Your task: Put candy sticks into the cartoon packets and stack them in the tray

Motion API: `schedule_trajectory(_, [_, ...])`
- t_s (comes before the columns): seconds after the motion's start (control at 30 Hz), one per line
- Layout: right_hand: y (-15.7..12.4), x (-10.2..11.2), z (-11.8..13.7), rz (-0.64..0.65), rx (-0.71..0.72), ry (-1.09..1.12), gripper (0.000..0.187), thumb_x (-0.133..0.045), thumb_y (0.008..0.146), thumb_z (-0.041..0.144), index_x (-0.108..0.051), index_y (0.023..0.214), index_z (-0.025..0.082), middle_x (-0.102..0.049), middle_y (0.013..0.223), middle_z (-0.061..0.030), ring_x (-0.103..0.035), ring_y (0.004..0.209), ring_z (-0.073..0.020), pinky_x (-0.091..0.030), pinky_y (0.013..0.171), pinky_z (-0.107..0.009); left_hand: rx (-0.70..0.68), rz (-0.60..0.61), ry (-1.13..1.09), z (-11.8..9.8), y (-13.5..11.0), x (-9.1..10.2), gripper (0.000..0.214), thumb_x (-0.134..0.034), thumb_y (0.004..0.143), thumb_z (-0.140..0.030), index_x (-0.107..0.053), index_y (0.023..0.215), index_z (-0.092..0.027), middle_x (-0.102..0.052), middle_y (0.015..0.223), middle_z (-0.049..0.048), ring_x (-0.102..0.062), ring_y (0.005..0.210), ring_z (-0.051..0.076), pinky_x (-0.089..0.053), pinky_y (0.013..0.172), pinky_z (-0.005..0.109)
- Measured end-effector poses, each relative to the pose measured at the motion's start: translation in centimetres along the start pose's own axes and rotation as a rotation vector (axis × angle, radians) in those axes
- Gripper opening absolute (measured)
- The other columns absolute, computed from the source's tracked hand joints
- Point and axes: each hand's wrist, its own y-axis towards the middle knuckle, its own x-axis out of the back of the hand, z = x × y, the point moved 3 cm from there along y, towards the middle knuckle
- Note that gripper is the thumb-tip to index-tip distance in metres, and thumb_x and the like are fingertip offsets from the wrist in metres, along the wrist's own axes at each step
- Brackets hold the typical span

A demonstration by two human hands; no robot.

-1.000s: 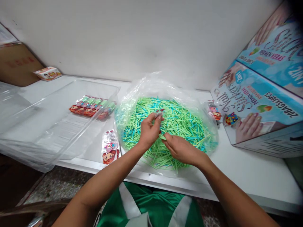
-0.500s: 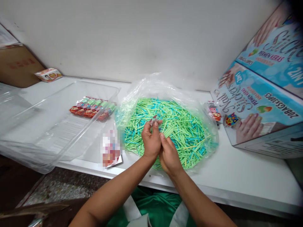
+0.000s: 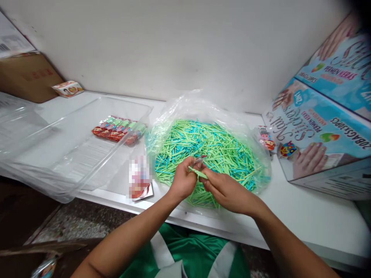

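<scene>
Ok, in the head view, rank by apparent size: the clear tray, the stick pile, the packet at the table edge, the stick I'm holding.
1. clear tray, largest
2. stick pile, close behind it
3. packet
4. green stick between left hand and right hand, smallest though nearest the camera

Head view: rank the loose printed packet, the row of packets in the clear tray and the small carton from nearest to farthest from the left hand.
From the left hand:
1. loose printed packet, just left of it
2. row of packets, farther left, in the clear tray
3. small carton, far left by the wall
</scene>
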Motion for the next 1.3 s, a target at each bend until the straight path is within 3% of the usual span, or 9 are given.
schedule_trajectory(0.13, [-0.9,1.2,-0.4,0.076,-0.053,-0.236,0.018,-0.032,0.095,0.03,-0.046,0.086,0.022,-0.059,0.069,-0.0011,-0.052,0.058,-0.0157,-0.027,0.052,-0.027,0.028,-0.102,-0.016,0.1,0.0,1.0,0.023,-0.061,0.079,-0.038,-0.063,0.087,-0.017,-0.07,0.082,0.0061,-0.063,0.076,0.017,-0.046,0.064,0.025])
schedule_trajectory(0.23, [-1.1,1.2,-0.2,0.096,-0.025,-0.341,0.016,-0.034,0.093,0.026,-0.047,0.084,0.022,-0.06,0.07,-0.0021,-0.053,0.06,-0.0161,-0.027,0.054,-0.027,-0.012,-0.085,0.032,-0.4,-0.3,0.8,0.021,-0.06,0.08,-0.036,-0.065,0.085,-0.016,-0.07,0.08,0.0057,-0.062,0.076,0.017,-0.045,0.066,0.025])
schedule_trajectory(0.37, [-0.8,0.9,0.0,0.069,0.023,-0.313,0.015,-0.033,0.094,0.024,-0.046,0.087,0.021,-0.062,0.078,-0.0028,-0.055,0.065,-0.016,-0.029,0.057,-0.026,-0.005,-0.01,-0.022,-0.5,-0.6,0.2,0.02,-0.061,0.08,-0.035,-0.064,0.077,-0.016,-0.07,0.078,0.0046,-0.062,0.074,0.015,-0.045,0.07,0.024])
schedule_trajectory(0.57, [-1.1,2.3,-1.2,0.026,-0.062,-0.231,0.018,-0.032,0.095,0.031,-0.044,0.085,0.023,-0.059,0.075,-0.0009,-0.054,0.063,-0.0153,-0.032,0.057,-0.025,0.198,0.06,-0.188,0.2,-1.1,0.7,0.027,-0.071,0.07,-0.037,-0.061,0.076,-0.013,-0.07,0.072,0.0073,-0.062,0.061,0.014,-0.04,0.053,0.021])
schedule_trajectory(0.7, [-0.8,2.4,-1.3,0.033,-0.061,-0.207,0.015,-0.033,0.094,0.029,-0.041,0.083,0.023,-0.056,0.071,-0.0003,-0.051,0.06,-0.0147,-0.033,0.056,-0.025,0.267,0.125,-0.234,0.4,-1.7,0.5,0.028,-0.069,0.071,-0.038,-0.059,0.08,-0.013,-0.07,0.073,0.0073,-0.063,0.061,0.014,-0.04,0.052,0.021])
schedule_trajectory(0.87, [-0.6,1.8,-1.2,0.036,-0.057,-0.186,0.016,-0.032,0.095,0.029,-0.038,0.082,0.022,-0.053,0.07,0.0004,-0.049,0.06,-0.0139,-0.031,0.055,-0.024,0.252,0.144,-0.221,0.6,-2.0,0.4,0.026,-0.065,0.076,-0.04,-0.059,0.083,-0.015,-0.065,0.067,0.0012,-0.058,0.052,0.01,-0.038,0.048,0.019])
schedule_trajectory(1.13, [-0.9,2.2,-1.1,0.093,-0.048,-0.134,0.019,-0.028,0.096,0.034,-0.035,0.083,0.022,-0.051,0.072,0.0,-0.048,0.062,-0.0143,-0.03,0.057,-0.025,0.212,0.112,-0.096,1.4,-2.1,1.2,0.028,-0.071,0.071,-0.037,-0.072,0.075,-0.009,-0.069,0.072,0.0067,-0.059,0.068,0.014,-0.042,0.062,0.023])
schedule_trajectory(1.3, [-0.8,2.7,-0.9,0.134,-0.049,-0.084,0.023,-0.026,0.096,0.039,-0.035,0.083,0.022,-0.049,0.069,0.0007,-0.046,0.06,-0.0141,-0.029,0.056,-0.025,0.056,0.119,-0.004,0.9,-2.3,1.2,0.019,-0.069,0.073,-0.029,-0.072,0.081,-0.012,-0.069,0.077,0.0046,-0.059,0.073,0.014,-0.043,0.07,0.025])
